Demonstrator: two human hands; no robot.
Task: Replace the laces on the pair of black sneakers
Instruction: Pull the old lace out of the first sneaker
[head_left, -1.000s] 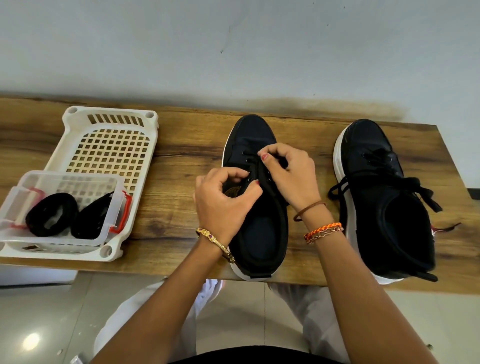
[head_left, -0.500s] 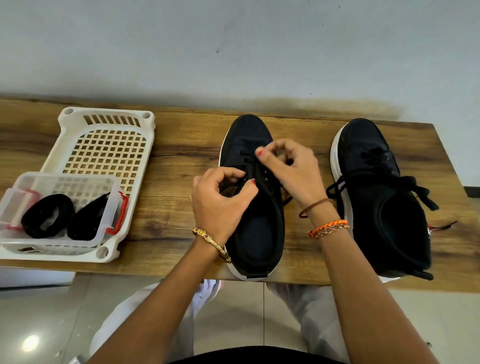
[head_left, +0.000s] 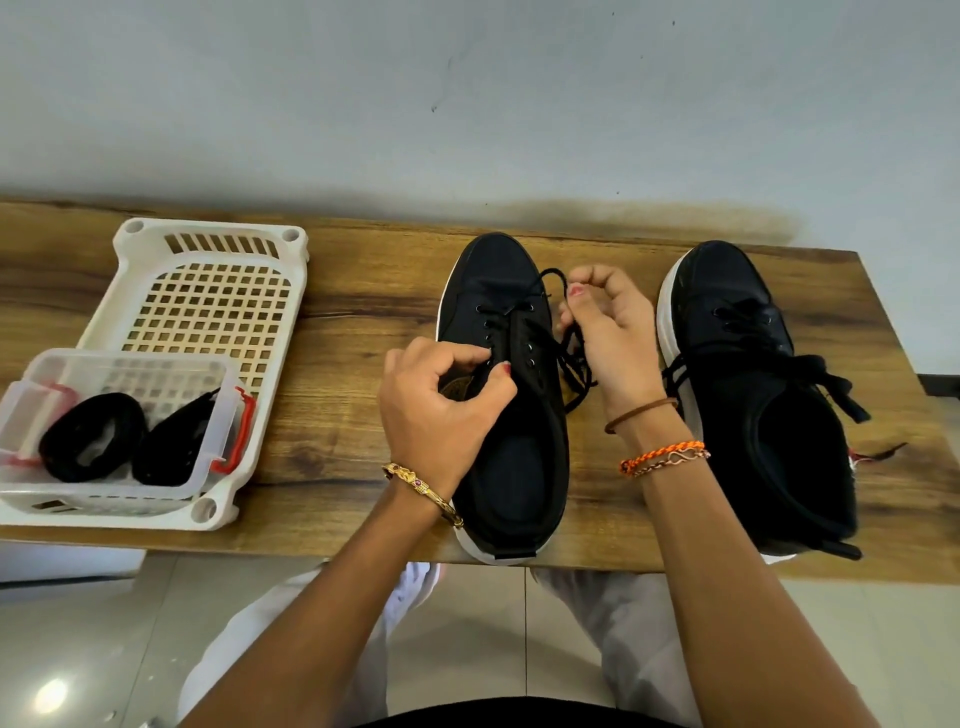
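My right grip pinches the black lace to pull it out, while my left grip beside it pinches the sneaker edge so it stays put.

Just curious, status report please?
Right hand pinching lace loose. Left hand gripping left shoe. Right shoe laced. Nothing in the way.
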